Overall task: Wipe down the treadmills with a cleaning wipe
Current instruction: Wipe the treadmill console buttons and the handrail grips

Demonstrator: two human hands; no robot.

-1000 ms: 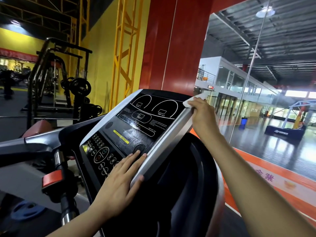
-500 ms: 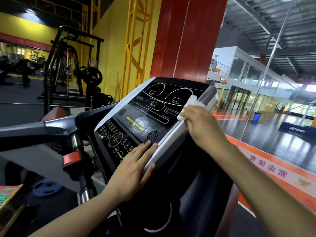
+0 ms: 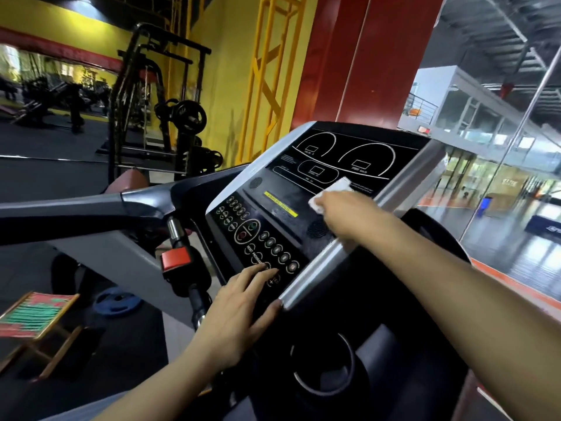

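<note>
The treadmill console [image 3: 303,183] fills the middle of the view, a black panel with display outlines, round buttons and a silver side rail [image 3: 382,214]. My right hand [image 3: 349,217] holds a white cleaning wipe [image 3: 331,194] against the black panel, just below the displays. My left hand [image 3: 243,311] lies flat on the console's lower corner, fingers straight over the buttons and thumb at the end of the silver rail.
The treadmill's dark handlebar [image 3: 91,214] runs off to the left, with a red safety clip [image 3: 175,259] below it. A folding stool [image 3: 33,317] and a blue weight plate [image 3: 117,302] lie on the floor at left. A weight rack [image 3: 158,110] stands behind; a glass wall [image 3: 501,177] is at right.
My right hand has slid the wipe from the top of the silver rail down and left onto the black panel. The left hand has stayed at the lower corner.
</note>
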